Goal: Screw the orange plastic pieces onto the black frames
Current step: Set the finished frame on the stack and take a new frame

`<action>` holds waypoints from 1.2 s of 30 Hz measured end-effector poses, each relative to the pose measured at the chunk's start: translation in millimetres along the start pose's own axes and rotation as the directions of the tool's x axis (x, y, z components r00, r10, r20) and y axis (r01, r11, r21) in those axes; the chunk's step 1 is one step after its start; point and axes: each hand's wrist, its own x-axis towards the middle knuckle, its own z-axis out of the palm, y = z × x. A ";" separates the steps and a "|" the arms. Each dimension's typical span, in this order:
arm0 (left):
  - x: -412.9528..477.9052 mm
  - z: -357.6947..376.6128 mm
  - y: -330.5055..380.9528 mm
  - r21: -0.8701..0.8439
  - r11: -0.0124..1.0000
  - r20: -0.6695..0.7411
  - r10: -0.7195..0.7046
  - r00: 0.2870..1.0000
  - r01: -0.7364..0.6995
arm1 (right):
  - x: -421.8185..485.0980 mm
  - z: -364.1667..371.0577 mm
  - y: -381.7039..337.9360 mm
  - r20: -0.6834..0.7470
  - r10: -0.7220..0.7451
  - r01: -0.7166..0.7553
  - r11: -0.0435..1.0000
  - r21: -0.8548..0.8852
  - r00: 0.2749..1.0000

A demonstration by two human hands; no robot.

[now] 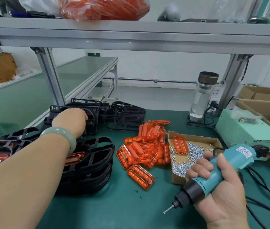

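Note:
My left hand (70,120) reaches to the back left of the green mat and rests on a black frame (74,111) in a stack; its fingertips are hidden behind the hand. A nearer stack of black frames (96,162) holds orange pieces fitted in them. Loose orange plastic pieces (145,146) lie heaped at mid-table. My right hand (220,190) grips a teal electric screwdriver (213,176), bit pointing down-left above the mat. A cardboard tray (177,178) holds several small silver screws (191,153) and one orange piece.
More black frames (125,115) stand at the back centre. A glass bottle (202,95) and a pale green power box (246,129) sit at the back right, with cables (266,187) trailing along the right edge. A shelf (131,37) overhangs the bench.

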 end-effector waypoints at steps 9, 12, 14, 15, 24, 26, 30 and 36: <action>12.5 14.5 -3.8 0.282 0.957 -0.019 0.069 0.997 -0.061 | 1.6 2.3 1.7 -0.081 -0.016 0.014 0.999 -0.032 0.997; 10.8 14.3 -6.1 0.342 0.935 -0.098 0.133 0.986 -0.092 | 1.8 1.9 2.0 -0.060 -0.004 0.002 0.999 -0.033 0.998; 10.9 12.8 -9.1 0.338 0.935 -0.153 0.166 0.974 -0.106 | 1.5 2.8 3.3 -0.042 0.009 -0.010 1.000 -0.029 0.999; 11.5 11.4 -10.8 0.308 0.946 -0.168 0.156 0.973 -0.099 | 0.8 2.7 3.4 -0.045 0.014 -0.015 1.000 -0.022 0.999; 5.3 -3.7 -16.4 -0.031 1.000 -0.326 -0.011 0.945 0.000 | 0.5 2.0 4.6 -0.090 -0.024 0.018 0.998 -0.060 0.996; 5.9 -7.1 -15.7 -0.070 0.998 -0.346 -0.024 0.938 0.000 | 0.5 1.3 4.8 -0.090 -0.019 0.014 0.998 -0.057 0.996; 6.1 -11.7 -19.5 -0.249 0.968 -0.372 -0.114 0.921 0.019 | 1.1 1.0 4.7 -0.088 -0.017 0.011 0.998 -0.061 0.996; 5.3 -19.5 -27.3 -0.567 0.823 -0.464 -0.298 0.834 -0.021 | 1.4 -0.2 5.9 -0.086 -0.012 0.007 0.998 -0.059 0.996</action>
